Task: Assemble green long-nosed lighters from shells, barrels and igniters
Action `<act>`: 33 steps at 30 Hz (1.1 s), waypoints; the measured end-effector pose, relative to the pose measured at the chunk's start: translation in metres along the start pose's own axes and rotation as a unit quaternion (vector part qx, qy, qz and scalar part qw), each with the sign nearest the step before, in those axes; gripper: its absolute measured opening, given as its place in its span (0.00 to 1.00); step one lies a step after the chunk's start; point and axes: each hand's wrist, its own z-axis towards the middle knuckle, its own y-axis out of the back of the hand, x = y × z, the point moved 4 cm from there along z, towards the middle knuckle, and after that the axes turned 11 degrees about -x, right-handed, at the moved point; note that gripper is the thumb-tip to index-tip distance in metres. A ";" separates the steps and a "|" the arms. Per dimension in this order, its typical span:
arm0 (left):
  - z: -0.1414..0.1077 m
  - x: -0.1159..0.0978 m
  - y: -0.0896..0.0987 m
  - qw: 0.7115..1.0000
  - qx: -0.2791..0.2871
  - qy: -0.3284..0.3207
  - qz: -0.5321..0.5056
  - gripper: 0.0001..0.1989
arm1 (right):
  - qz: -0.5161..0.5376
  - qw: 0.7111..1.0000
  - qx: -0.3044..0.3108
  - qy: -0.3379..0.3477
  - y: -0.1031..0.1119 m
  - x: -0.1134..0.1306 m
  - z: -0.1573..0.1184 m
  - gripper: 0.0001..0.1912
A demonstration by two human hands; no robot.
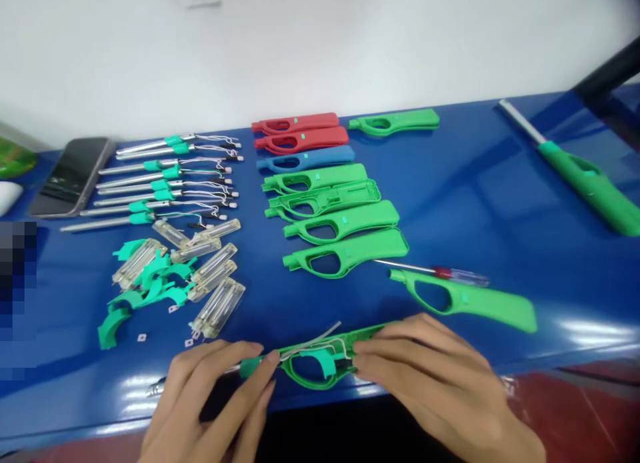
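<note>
Near the front edge of the blue table, a half shell (313,385) of a green gas lighter lies between my hands, its inside facing up. Within it sit a teal trigger (326,364) and thin white wires (345,346). My left hand (210,390) is closed around the front end, where the metal lighter tube (156,387) joins through a teal collar. The tube's tip pokes out left of that hand. My right hand (435,376) pinches the handle end and covers most of it, so any parts under those fingers are hidden.
Behind my right hand lie a green shell (500,303) and a screwdriver (460,276). Several shells (345,255) line the middle. Left are tubes with wires (133,185), clear fuel tanks (220,306), teal triggers (155,273) and a phone (73,176). An assembled lighter (590,183) rests right.
</note>
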 end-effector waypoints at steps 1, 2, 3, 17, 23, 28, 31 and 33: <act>0.003 -0.003 -0.001 1.000 0.011 -0.013 0.012 0.21 | 0.004 1.000 0.007 0.003 0.001 -0.001 -0.002 0.12; 0.006 -0.005 -0.002 0.999 0.024 -0.026 0.021 0.21 | 0.003 1.000 0.014 0.008 0.001 -0.002 -0.003 0.14; 0.009 -0.007 -0.004 0.998 0.042 -0.039 0.027 0.22 | -0.006 1.000 0.022 0.011 0.001 -0.003 -0.005 0.15; 0.048 -0.022 -0.022 0.987 0.093 -0.107 -0.070 0.18 | 0.006 0.996 0.025 -0.086 -0.004 -0.004 0.006 0.11; 0.051 -0.024 -0.026 0.991 0.070 -0.069 -0.085 0.16 | 0.018 0.994 0.031 -0.099 0.001 -0.005 0.012 0.10; 0.035 -0.026 -0.027 0.993 0.081 -0.058 -0.059 0.19 | 0.016 0.995 0.021 -0.101 0.002 -0.006 0.013 0.10; 0.031 -0.025 -0.021 0.995 0.077 -0.053 -0.040 0.19 | 0.007 0.996 0.020 -0.084 0.001 -0.005 0.010 0.11; 0.033 -0.025 -0.019 0.991 0.101 -0.082 -0.038 0.18 | -0.001 0.997 0.024 -0.068 0.001 -0.006 0.007 0.11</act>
